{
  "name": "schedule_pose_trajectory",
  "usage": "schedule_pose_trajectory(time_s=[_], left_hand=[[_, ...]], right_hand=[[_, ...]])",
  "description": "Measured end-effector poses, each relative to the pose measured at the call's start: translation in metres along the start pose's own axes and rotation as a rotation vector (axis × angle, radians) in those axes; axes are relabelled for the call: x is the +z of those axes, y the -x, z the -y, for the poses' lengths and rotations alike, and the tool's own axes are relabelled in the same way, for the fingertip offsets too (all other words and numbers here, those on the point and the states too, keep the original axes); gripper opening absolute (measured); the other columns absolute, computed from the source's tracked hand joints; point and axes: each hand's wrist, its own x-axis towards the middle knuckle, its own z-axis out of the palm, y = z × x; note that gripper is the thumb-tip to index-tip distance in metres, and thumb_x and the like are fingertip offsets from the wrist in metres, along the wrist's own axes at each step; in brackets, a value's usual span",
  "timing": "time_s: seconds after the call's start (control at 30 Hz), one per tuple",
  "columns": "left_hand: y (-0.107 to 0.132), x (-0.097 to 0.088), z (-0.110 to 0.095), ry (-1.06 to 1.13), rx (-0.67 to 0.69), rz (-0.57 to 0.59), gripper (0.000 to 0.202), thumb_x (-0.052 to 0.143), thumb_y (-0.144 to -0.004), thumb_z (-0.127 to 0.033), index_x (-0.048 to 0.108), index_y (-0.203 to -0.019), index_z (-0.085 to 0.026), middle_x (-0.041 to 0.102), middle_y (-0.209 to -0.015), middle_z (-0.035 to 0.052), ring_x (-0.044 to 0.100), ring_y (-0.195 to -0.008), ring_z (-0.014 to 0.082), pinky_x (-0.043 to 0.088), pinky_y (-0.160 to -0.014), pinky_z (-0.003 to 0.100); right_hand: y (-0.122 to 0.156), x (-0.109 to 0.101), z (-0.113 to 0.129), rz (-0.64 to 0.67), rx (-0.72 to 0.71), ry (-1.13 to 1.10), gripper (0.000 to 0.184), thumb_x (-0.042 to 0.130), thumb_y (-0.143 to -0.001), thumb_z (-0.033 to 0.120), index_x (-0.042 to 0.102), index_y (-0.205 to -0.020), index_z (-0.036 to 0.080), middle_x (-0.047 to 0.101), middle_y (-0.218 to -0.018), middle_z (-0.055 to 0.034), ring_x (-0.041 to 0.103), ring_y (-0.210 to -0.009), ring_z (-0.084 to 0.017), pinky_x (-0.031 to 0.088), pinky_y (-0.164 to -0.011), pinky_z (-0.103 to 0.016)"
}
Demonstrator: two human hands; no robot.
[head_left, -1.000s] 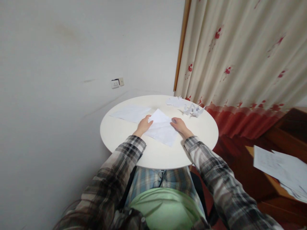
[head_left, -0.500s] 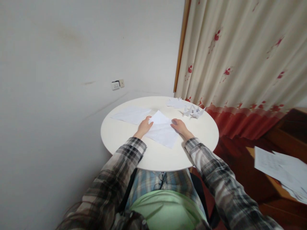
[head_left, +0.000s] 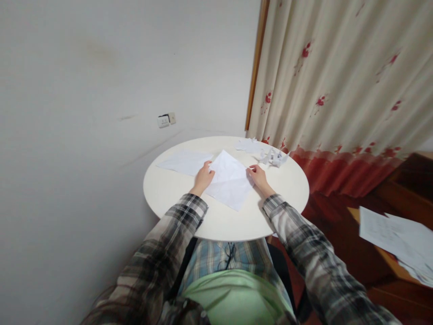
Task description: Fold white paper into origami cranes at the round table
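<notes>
A creased white sheet of paper [head_left: 228, 179] lies in the middle of a round white table [head_left: 176, 198]. My left hand [head_left: 203, 177] rests flat on the sheet's left edge, fingers stretched out. My right hand [head_left: 258, 176] sits at the sheet's right corner with its fingers curled on the paper's edge. Both sleeves are plaid.
A second flat sheet [head_left: 185, 161] lies at the table's left. Folded paper pieces [head_left: 274, 157] and another sheet [head_left: 248, 145] sit at the far right rim. A flowered curtain [head_left: 338, 90] hangs to the right; loose papers [head_left: 395, 237] lie on brown furniture at right. A wall socket [head_left: 165, 119] is behind.
The sheet has shifted and turned slightly toward the far side. My right hand has moved up along the sheet's right edge to its corner. My left hand has stayed in place.
</notes>
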Motion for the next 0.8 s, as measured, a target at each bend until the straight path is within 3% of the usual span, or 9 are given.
schedule_pose_trajectory(time_s=[0.23,0.4,0.47,0.53,0.6,0.7,0.8], left_hand=[[0.001,0.001,0.001,0.049,0.011,-0.012,0.047,0.044,-0.074,-0.016,0.04,-0.121,-0.019,0.061,-0.104,0.0097,0.055,-0.101,0.0239,0.041,-0.086,0.034],[-0.001,-0.001,-0.002,0.199,-0.054,-0.147,0.045,0.045,-0.072,-0.013,0.043,-0.117,-0.017,0.058,-0.107,0.0116,0.053,-0.103,0.0245,0.039,-0.088,0.035],[-0.002,-0.001,-0.003,0.285,-0.068,-0.196,0.045,0.047,-0.07,-0.011,0.044,-0.115,-0.015,0.058,-0.106,0.012,0.053,-0.103,0.0242,0.039,-0.089,0.034],[-0.003,0.0,-0.002,0.39,-0.08,-0.213,0.045,0.049,-0.068,-0.011,0.045,-0.113,-0.014,0.059,-0.101,0.0104,0.055,-0.098,0.0231,0.04,-0.087,0.034],[-0.004,0.003,-0.001,0.515,-0.101,-0.187,0.046,0.049,-0.066,-0.01,0.045,-0.112,-0.015,0.061,-0.094,0.0076,0.058,-0.09,0.0212,0.043,-0.083,0.034],[-0.004,0.007,-0.001,0.734,-0.16,-0.096,0.047,0.05,-0.066,-0.012,0.045,-0.112,-0.015,0.062,-0.088,0.005,0.06,-0.079,0.0183,0.047,-0.076,0.032],[-0.002,0.008,-0.003,0.907,-0.196,0.01,0.044,0.058,-0.065,-0.02,0.05,-0.108,-0.014,0.064,-0.094,0.0075,0.061,-0.081,0.0189,0.048,-0.076,0.032]], right_hand=[[0.001,-0.001,0.002,-0.014,0.005,-0.173,0.023,0.06,-0.062,0.025,0.062,-0.085,0.019,0.057,-0.067,0.0015,0.052,-0.065,-0.013,0.041,-0.067,-0.027],[0.001,-0.001,0.009,-0.094,0.189,-0.613,0.029,0.066,-0.059,0.024,0.059,-0.086,0.019,0.058,-0.063,0.0029,0.055,-0.059,-0.012,0.045,-0.063,-0.026],[0.004,-0.001,0.015,-0.026,0.268,-0.834,0.031,0.067,-0.061,0.026,0.057,-0.09,0.019,0.063,-0.069,0.001,0.058,-0.061,-0.013,0.048,-0.062,-0.027],[0.009,-0.002,0.02,0.149,0.257,-0.991,0.03,0.068,-0.061,0.025,0.057,-0.089,0.018,0.067,-0.078,-0.0024,0.062,-0.067,-0.015,0.051,-0.067,-0.03],[0.014,-0.002,0.023,0.329,0.216,-1.006,0.034,0.071,-0.059,0.023,0.06,-0.09,0.016,0.069,-0.086,-0.0054,0.064,-0.073,-0.018,0.051,-0.072,-0.033],[0.019,-0.002,0.022,0.303,0.22,-0.931,0.041,0.074,-0.052,0.019,0.062,-0.091,0.015,0.068,-0.095,-0.0069,0.065,-0.08,-0.021,0.05,-0.078,-0.035],[0.017,-0.001,0.018,0.245,0.203,-0.884,0.045,0.074,-0.05,0.019,0.062,-0.093,0.014,0.067,-0.1,-0.0082,0.064,-0.087,-0.022,0.048,-0.082,-0.036]])
